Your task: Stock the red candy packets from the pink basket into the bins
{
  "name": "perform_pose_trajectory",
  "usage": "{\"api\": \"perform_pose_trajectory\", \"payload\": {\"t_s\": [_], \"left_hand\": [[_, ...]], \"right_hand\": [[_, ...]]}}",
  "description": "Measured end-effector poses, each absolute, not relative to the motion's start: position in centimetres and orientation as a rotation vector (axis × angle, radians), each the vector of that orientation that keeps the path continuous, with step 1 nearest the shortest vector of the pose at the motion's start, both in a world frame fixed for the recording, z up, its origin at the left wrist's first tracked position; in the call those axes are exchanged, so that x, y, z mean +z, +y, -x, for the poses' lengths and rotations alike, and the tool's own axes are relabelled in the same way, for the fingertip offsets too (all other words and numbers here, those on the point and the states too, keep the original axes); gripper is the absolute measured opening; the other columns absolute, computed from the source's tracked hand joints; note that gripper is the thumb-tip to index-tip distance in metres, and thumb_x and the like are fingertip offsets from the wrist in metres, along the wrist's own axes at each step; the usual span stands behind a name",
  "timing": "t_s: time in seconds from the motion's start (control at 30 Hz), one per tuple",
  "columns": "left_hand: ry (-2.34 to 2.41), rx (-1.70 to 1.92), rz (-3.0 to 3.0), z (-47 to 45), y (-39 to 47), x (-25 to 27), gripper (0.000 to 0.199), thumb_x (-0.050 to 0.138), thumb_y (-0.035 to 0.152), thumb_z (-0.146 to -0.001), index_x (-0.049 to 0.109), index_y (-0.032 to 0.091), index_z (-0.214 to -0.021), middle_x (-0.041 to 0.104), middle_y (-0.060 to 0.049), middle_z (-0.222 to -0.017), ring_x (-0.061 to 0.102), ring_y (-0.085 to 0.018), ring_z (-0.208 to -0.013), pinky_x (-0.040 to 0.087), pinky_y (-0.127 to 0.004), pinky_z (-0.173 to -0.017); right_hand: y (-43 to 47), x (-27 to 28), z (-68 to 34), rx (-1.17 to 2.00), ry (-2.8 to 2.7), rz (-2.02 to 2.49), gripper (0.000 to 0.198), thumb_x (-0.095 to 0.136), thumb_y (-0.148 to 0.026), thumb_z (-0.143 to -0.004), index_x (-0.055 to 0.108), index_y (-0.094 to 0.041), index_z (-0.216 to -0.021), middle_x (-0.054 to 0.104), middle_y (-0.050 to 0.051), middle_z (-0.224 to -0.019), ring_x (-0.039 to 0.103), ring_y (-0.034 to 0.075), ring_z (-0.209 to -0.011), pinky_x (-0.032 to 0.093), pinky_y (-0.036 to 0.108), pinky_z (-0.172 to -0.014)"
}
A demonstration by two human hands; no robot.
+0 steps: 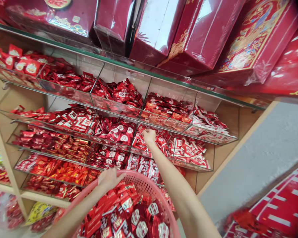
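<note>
My left hand (110,179) is closed over the far rim of a pink perforated plastic basket (151,183), with the thumb on the inner side. Heaped in the basket are red candy packets (124,210), some bright red, others dark with white round prints. My right hand (149,135) reaches past the basket into a clear shelf compartment of red-and-white packets (161,140). Its fingers are curled together among those packets. What lies between the fingertips is hidden.
Tiered clear-walled shelves (72,96) hold several compartments of small red packets. Large dark-red gift boxes (203,33) stand on the glass shelf (129,66) above. A grey wall (248,145) and red-and-white packages (283,201) are at the right.
</note>
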State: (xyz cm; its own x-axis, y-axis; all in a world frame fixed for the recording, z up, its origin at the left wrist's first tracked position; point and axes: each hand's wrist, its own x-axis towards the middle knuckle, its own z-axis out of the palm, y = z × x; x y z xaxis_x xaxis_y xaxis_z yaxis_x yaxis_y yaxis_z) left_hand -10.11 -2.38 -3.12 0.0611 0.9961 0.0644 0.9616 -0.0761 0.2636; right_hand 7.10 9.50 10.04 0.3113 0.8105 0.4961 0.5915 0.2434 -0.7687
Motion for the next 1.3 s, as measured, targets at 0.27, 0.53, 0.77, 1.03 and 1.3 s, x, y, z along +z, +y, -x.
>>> {"api": "perform_pose_trajectory", "payload": {"t_s": [0.27, 0.53, 0.77, 1.03, 1.3], "left_hand": [[2.007, 0.349, -2.185, 9.7, -2.0, -2.7, 0.064, 0.031, 0.066, -0.075, 0.058, 0.013, -0.097, 0.067, -0.016, -0.086, 0.062, -0.034, -0.085, 0.048, -0.042, -0.07], [1.992, 0.263, -2.17, 9.3, -1.8, -1.9, 0.07, 0.029, 0.069, -0.074, 0.057, 0.013, -0.104, 0.067, -0.017, -0.088, 0.062, -0.032, -0.088, 0.047, -0.037, -0.073], [2.024, 0.205, -2.145, 9.8, -1.7, -1.7, 0.073, 0.026, 0.072, -0.072, 0.057, 0.014, -0.104, 0.066, -0.017, -0.093, 0.061, -0.031, -0.091, 0.046, -0.036, -0.075], [2.009, 0.147, -2.161, 9.2, -1.4, -1.3, 0.077, 0.024, 0.074, -0.072, 0.057, 0.014, -0.107, 0.066, -0.016, -0.095, 0.06, -0.03, -0.092, 0.046, -0.035, -0.076], [2.004, 0.149, -2.165, 8.9, -1.0, -1.6, 0.078, 0.024, 0.074, -0.071, 0.057, 0.014, -0.109, 0.066, -0.017, -0.098, 0.06, -0.031, -0.094, 0.045, -0.037, -0.077]], "right_hand": [[3.5, 9.8, -10.1, 0.253, -1.413, 1.232, 0.024, 0.045, -0.037, -0.075, 0.052, -0.018, -0.062, 0.055, -0.001, -0.059, 0.048, 0.013, -0.059, 0.037, 0.023, -0.057], [-6.7, 8.0, -10.7, 0.652, -1.603, 1.128, 0.028, 0.046, -0.04, -0.082, 0.041, -0.02, -0.063, 0.038, -0.007, -0.051, 0.035, 0.009, -0.048, 0.032, 0.021, -0.051], [-15.1, 0.4, -10.5, 1.144, -1.696, 1.21, 0.031, 0.042, -0.044, -0.086, 0.043, -0.019, -0.069, 0.041, -0.006, -0.055, 0.036, 0.008, -0.05, 0.03, 0.021, -0.05], [-19.0, -2.6, -11.8, 1.343, -1.75, 1.299, 0.033, 0.043, -0.046, -0.085, 0.039, -0.019, -0.067, 0.038, -0.006, -0.058, 0.033, 0.008, -0.053, 0.027, 0.021, -0.051], [-21.8, -4.0, -11.0, 1.375, -1.706, 1.397, 0.034, 0.043, -0.047, -0.084, 0.04, -0.018, -0.066, 0.037, -0.005, -0.059, 0.031, 0.009, -0.055, 0.026, 0.021, -0.051]]}}
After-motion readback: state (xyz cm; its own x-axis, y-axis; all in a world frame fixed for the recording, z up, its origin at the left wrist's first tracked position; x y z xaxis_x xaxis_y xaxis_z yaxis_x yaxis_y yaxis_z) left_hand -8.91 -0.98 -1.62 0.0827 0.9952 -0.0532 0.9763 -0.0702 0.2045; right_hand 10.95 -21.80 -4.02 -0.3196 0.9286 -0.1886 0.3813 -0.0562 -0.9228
